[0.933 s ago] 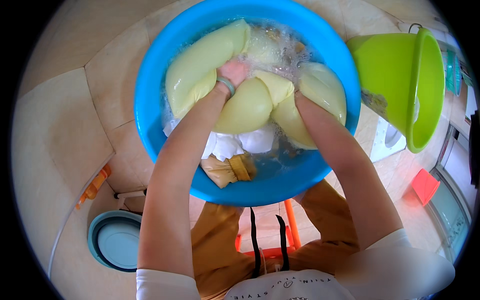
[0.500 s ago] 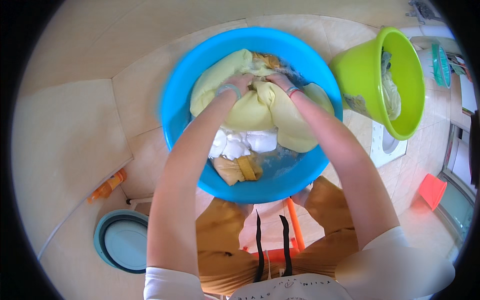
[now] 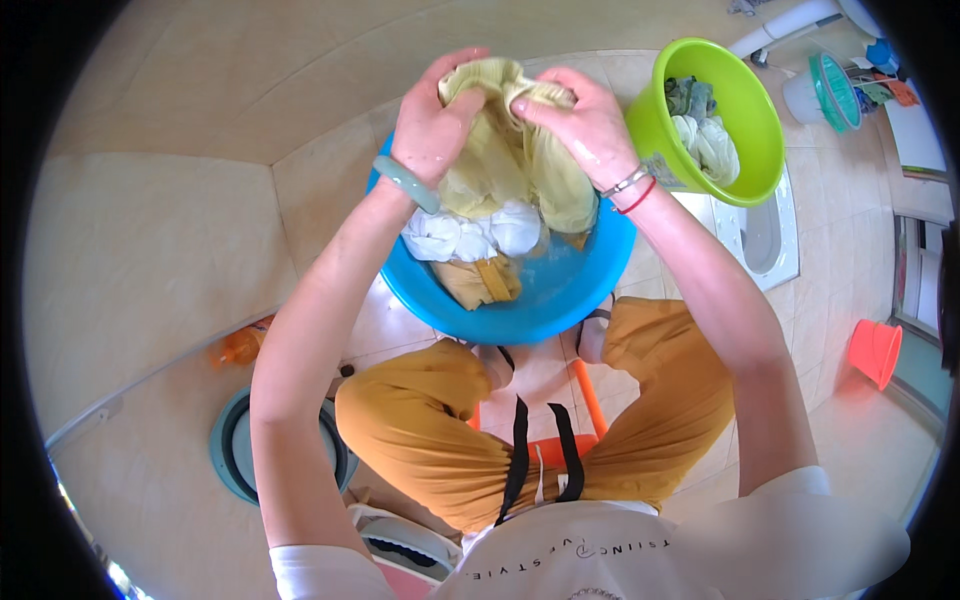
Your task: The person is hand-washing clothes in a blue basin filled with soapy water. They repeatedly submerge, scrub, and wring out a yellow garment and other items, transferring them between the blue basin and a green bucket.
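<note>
Two bare hands are busy in front of me, both on one pale yellow cloth [image 3: 495, 160]. The left hand [image 3: 437, 120] and the right hand [image 3: 585, 118] each have a tight grip, thumb and fingers pinching its upper edge, so it hangs over the one blue tub [image 3: 520, 325]. Below it in the tub lie white cloth [image 3: 465, 232], its pieces too bunched to count, and tan cloth [image 3: 465, 282]. I count two buckets at the right: a lime-green bucket [image 3: 758, 125] holding cloths and a small red bucket [image 3: 876, 353]. The green one leans close by the tub's right edge; open water shows inside the tub's lower right rim, and tiled floor [image 3: 325, 215] lies open between tub and left wall.
</note>
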The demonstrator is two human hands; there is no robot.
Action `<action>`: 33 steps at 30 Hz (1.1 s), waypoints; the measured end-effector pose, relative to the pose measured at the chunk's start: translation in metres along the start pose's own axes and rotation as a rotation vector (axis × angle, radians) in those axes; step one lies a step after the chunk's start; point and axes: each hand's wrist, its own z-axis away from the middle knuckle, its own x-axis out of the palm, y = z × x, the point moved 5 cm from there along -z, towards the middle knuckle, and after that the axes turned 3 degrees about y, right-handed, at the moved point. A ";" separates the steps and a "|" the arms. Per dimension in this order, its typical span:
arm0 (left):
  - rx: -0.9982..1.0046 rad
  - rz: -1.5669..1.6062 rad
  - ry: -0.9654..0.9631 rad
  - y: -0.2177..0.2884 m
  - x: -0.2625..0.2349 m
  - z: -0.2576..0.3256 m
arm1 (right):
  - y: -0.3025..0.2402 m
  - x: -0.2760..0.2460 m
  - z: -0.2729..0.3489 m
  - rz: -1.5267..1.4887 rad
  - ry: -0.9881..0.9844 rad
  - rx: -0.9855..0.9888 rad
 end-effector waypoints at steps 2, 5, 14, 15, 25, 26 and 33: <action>0.130 0.056 -0.008 0.045 0.017 0.016 | -0.037 -0.011 0.007 -0.126 0.095 -0.131; 0.439 -0.150 0.075 0.098 0.054 0.042 | -0.086 -0.029 0.017 -0.204 0.082 -0.228; 0.694 -0.242 -0.014 0.159 0.062 0.044 | -0.169 -0.058 0.038 -0.412 -0.039 -0.410; 0.629 -0.089 -0.034 0.158 0.062 0.040 | -0.158 -0.057 0.030 -0.555 -0.018 -0.382; 0.618 -0.170 0.241 0.129 0.037 0.028 | 0.067 0.033 0.089 -1.224 -0.177 1.081; 0.648 -0.267 0.185 0.114 0.043 0.037 | 0.077 0.041 0.089 -1.334 -0.217 1.096; 0.839 -0.567 -0.436 0.004 0.080 0.149 | 0.127 0.068 0.038 -1.614 -0.382 0.735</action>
